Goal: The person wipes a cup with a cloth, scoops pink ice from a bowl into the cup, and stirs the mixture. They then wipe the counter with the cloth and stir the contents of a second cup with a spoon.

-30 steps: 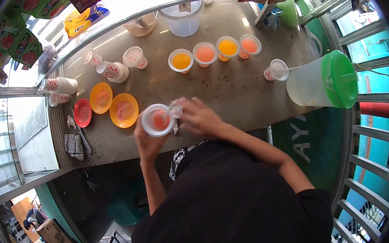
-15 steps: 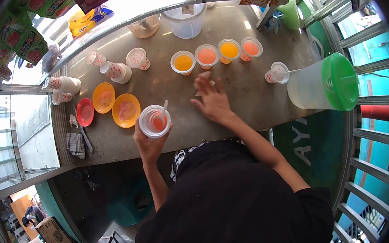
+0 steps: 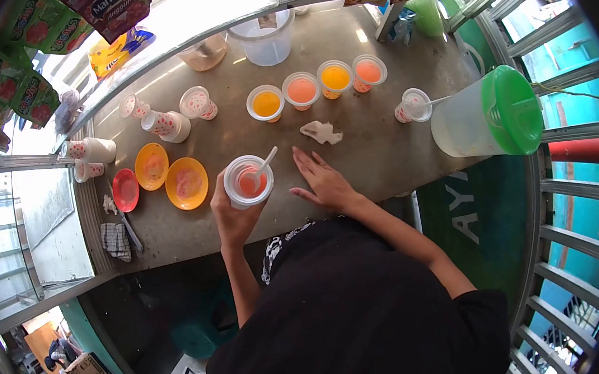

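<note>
My left hand [image 3: 236, 222] is wrapped round a clear plastic cup [image 3: 249, 183] with pink-orange drink and a white spoon [image 3: 267, 161] leaning out of it. My right hand [image 3: 326, 184] rests over the grey counter, fingers apart, holding nothing. Just beyond its fingertips lies a crumpled whitish cloth or tissue [image 3: 322, 133]. Behind that, filled cups stand in a row: an orange one [image 3: 266, 103], a pink one [image 3: 302, 90], another orange one [image 3: 335, 78] and another pink one [image 3: 369, 72].
Orange plates [image 3: 187, 184] and a red plate [image 3: 126, 190] lie at the left, near stacked dotted cups [image 3: 163, 123]. A green-lidded container [image 3: 487, 115] lies at the right beside a dotted cup [image 3: 414, 106]. A clear tub [image 3: 264, 40] stands at the back.
My right hand has left the crumpled cloth and come back toward me. My left hand still holds the cup. The view has shifted slightly.
</note>
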`<state>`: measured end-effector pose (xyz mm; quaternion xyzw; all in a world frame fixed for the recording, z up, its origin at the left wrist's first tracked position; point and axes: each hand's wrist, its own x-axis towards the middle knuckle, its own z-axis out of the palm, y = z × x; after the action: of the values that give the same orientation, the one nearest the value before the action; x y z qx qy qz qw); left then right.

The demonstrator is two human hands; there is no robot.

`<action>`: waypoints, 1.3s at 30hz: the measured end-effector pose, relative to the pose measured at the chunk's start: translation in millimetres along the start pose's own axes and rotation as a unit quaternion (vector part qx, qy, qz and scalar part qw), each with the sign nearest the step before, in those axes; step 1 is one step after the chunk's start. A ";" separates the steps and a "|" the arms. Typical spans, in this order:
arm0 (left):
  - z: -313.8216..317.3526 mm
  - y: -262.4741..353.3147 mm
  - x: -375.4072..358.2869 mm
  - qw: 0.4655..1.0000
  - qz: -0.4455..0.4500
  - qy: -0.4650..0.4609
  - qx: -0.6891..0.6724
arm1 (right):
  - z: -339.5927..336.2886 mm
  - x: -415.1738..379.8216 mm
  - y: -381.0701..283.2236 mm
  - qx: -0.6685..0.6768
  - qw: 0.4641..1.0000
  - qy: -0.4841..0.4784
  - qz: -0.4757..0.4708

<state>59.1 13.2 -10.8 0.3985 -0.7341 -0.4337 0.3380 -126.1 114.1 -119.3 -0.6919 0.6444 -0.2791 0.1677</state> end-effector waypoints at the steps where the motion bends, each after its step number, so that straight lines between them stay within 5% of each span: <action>1: 1.3 2.0 2.0 1.000 0.003 0.001 0.000 | -5.4 -0.8 1.7 -0.002 1.000 0.002 -0.002; 10: 14.9 1.5 6.6 0.999 0.002 -0.032 -0.008 | -35.5 4.3 36.1 -0.190 0.981 0.027 0.019; 15: 17.1 7.6 12.0 0.999 0.017 -0.032 -0.002 | -28.2 -8.6 54.9 -0.089 0.984 0.072 0.137; 22: 15.4 -2.3 11.5 0.999 0.005 -0.044 0.001 | -41.7 -55.2 52.2 -0.148 0.945 0.127 0.263; 28: 22.6 -5.2 16.1 0.997 0.009 -0.070 -0.002 | -6.6 -16.6 12.0 -0.021 0.999 -0.011 0.046; 34: 22.3 -1.7 19.4 0.998 0.025 -0.047 -0.015 | 12.6 13.5 -31.3 0.185 0.951 -0.187 -0.164; 39: 20.6 -3.4 18.4 0.998 0.038 -0.050 0.004 | 0.0 50.5 -68.4 0.253 0.888 -0.360 -0.135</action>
<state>34.4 3.5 -19.2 0.3498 -0.7664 -0.4370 0.3151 -70.8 72.1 -70.2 -0.7592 0.3478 -0.1839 0.5185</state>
